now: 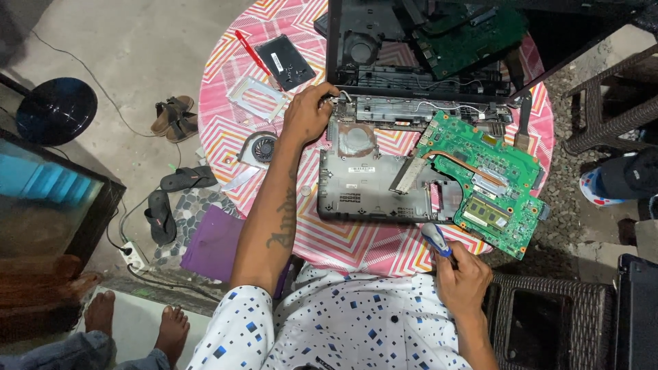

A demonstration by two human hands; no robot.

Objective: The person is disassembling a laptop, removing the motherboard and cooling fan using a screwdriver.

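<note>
Laptop base, grey, opened: left hand pinched its top-left corner; right hand, just below, clenched a screwdriver; green motherboard alongside.

One round table; two green circuit boards; one grey laptop base; one cooling fan; one screwdriver; two sandals; two flip-flops; two hands.

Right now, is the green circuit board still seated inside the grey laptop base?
No: the green circuit board is swung out to the right of the grey laptop base, overhanging the round table edge.
</note>
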